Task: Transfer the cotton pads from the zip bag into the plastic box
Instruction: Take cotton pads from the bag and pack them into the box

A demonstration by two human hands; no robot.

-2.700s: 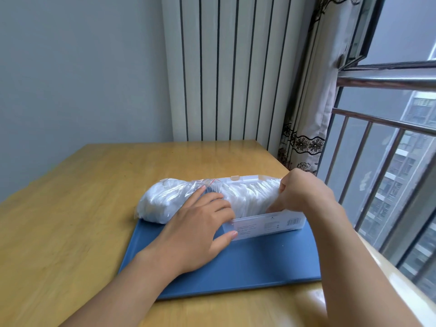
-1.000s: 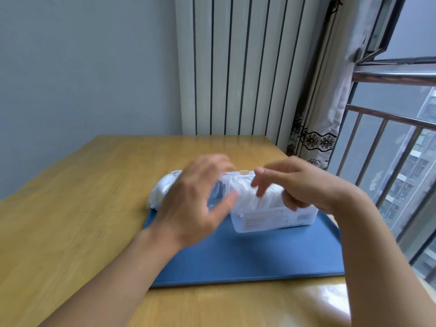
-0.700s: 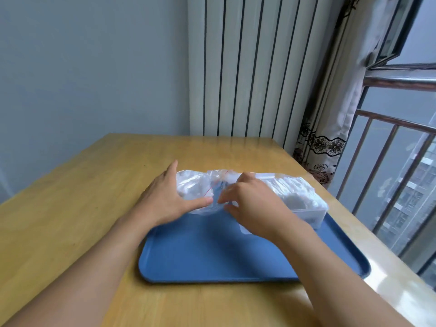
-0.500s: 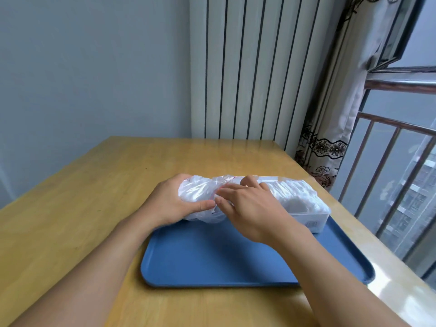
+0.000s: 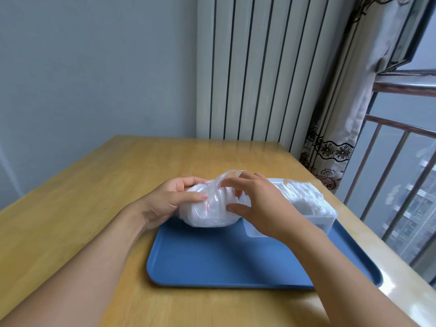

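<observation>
A clear zip bag (image 5: 207, 211) with a red seal line, stuffed with white cotton pads, lies at the far left of the blue tray (image 5: 212, 260). My left hand (image 5: 172, 199) grips the bag's left end, thumb on its front. My right hand (image 5: 254, 201) reaches into the bag's open mouth, its fingers curled around pads inside. Just to the right stands the clear plastic box (image 5: 323, 223), holding a row of white cotton pads (image 5: 302, 190) that rise above its rim.
The tray sits on a wooden table (image 5: 70, 208). A white radiator (image 5: 254, 67) stands behind the table. A patterned curtain (image 5: 330, 147) and a window railing (image 5: 396, 166) lie to the right, near the table's right edge.
My right hand has gone from resting on the bag to reaching into its lifted mouth. My left hand keeps hold of the bag's left end. The box stays put.
</observation>
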